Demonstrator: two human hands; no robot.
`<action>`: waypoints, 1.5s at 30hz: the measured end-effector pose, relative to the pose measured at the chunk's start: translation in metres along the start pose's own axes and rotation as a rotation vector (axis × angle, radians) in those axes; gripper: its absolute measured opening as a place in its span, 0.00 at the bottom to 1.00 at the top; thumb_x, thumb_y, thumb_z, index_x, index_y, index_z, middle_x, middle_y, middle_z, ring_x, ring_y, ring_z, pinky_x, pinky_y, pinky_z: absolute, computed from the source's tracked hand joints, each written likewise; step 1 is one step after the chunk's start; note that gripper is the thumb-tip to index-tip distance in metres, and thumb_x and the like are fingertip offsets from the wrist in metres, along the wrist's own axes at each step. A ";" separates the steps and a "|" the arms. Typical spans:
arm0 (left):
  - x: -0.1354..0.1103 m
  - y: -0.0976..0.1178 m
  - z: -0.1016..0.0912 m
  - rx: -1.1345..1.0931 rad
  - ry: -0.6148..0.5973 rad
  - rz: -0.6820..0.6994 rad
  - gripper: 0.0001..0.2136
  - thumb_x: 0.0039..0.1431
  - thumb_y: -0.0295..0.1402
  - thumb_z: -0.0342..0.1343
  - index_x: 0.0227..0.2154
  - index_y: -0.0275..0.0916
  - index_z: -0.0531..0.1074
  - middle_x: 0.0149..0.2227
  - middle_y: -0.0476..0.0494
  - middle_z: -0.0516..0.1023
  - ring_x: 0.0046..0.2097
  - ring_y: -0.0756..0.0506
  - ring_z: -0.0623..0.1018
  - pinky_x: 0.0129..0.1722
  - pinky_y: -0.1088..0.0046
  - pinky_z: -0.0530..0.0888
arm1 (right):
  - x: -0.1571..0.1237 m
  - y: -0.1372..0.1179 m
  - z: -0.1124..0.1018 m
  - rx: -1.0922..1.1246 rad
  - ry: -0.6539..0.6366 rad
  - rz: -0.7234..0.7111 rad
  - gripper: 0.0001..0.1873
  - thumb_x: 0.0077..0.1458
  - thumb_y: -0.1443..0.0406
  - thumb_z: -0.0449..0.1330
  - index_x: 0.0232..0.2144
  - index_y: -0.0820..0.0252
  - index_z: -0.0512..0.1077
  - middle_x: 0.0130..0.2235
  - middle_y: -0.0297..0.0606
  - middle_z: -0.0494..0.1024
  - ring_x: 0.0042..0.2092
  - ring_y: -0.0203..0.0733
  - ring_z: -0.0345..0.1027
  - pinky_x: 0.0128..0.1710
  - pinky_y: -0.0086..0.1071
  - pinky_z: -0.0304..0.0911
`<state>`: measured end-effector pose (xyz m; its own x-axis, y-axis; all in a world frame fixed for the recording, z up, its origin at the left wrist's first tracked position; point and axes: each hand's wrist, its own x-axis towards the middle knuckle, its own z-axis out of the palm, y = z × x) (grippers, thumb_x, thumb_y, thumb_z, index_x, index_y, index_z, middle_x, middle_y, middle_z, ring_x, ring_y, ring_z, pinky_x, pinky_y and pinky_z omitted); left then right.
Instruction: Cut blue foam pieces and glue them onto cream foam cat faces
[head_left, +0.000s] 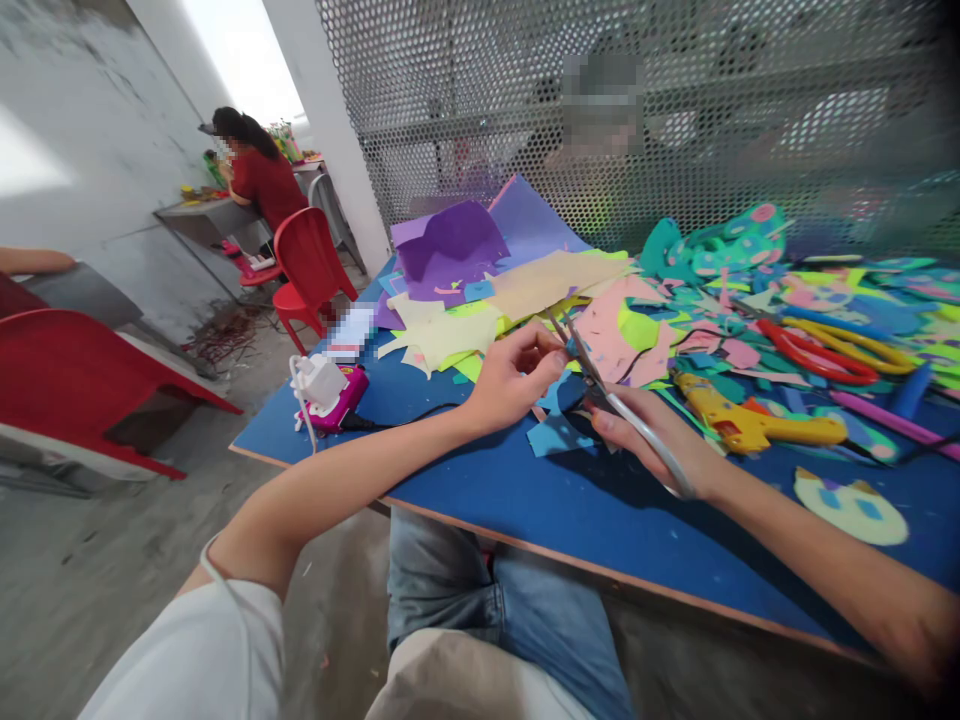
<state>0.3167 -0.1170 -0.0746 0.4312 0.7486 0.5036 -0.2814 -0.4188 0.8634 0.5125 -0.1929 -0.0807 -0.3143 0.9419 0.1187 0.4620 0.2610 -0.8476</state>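
Note:
My right hand [652, 430] is wrapped round a pair of scissors [646, 438] with pale grey handles. The blades point up and away, slightly parted, beside the fingertips of my left hand [517, 375]. That left hand is closed in a pinch on a small blue foam piece [571, 346], mostly hidden by fingers and blades. Just below both hands, a blue foam scrap [559, 437] lies on the blue table [480, 500]. A yellow glue gun [750, 415] rests to the right of my right hand.
Foam sheets in purple [457, 245] and cream [442, 330] pile up behind my hands. Red-handled scissors [814, 355] and a cream cutout [851, 508] lie right. A magenta power strip [341, 400] sits at the left edge. A person in red [259, 175] sits beyond.

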 end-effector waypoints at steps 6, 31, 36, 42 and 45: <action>0.002 0.003 -0.001 -0.010 0.017 -0.007 0.23 0.58 0.55 0.64 0.29 0.39 0.63 0.24 0.56 0.64 0.22 0.56 0.66 0.23 0.77 0.65 | -0.001 0.001 0.001 -0.043 0.034 0.027 0.31 0.59 0.37 0.57 0.27 0.58 0.62 0.24 0.28 0.57 0.26 0.33 0.51 0.26 0.31 0.48; -0.002 -0.001 -0.002 0.142 0.006 0.033 0.15 0.63 0.46 0.59 0.32 0.38 0.69 0.26 0.52 0.70 0.26 0.54 0.66 0.27 0.76 0.64 | 0.001 -0.006 -0.002 -0.028 0.035 0.035 0.29 0.57 0.38 0.59 0.33 0.57 0.64 0.26 0.30 0.64 0.27 0.36 0.56 0.27 0.32 0.54; 0.000 -0.004 -0.002 0.087 0.077 0.044 0.15 0.63 0.45 0.59 0.30 0.39 0.67 0.25 0.52 0.68 0.26 0.54 0.64 0.26 0.76 0.62 | 0.002 0.000 -0.001 -0.044 0.036 0.038 0.31 0.57 0.36 0.57 0.33 0.57 0.64 0.27 0.31 0.63 0.28 0.37 0.55 0.27 0.33 0.55; -0.001 -0.005 -0.001 0.111 0.021 0.014 0.14 0.63 0.45 0.58 0.32 0.38 0.69 0.27 0.52 0.69 0.27 0.54 0.64 0.27 0.76 0.63 | 0.002 -0.009 -0.002 -0.050 -0.003 0.076 0.31 0.56 0.36 0.58 0.35 0.58 0.64 0.28 0.31 0.63 0.28 0.38 0.56 0.28 0.34 0.54; -0.001 -0.003 -0.001 0.105 0.010 -0.005 0.14 0.62 0.45 0.59 0.32 0.38 0.69 0.27 0.52 0.68 0.26 0.54 0.64 0.26 0.76 0.63 | 0.001 -0.002 -0.001 -0.037 0.020 0.052 0.31 0.57 0.36 0.57 0.35 0.57 0.64 0.27 0.30 0.62 0.28 0.37 0.55 0.28 0.33 0.54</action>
<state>0.3161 -0.1162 -0.0780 0.4242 0.7556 0.4991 -0.1871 -0.4661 0.8647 0.5121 -0.1925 -0.0781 -0.2720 0.9585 0.0855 0.5081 0.2186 -0.8331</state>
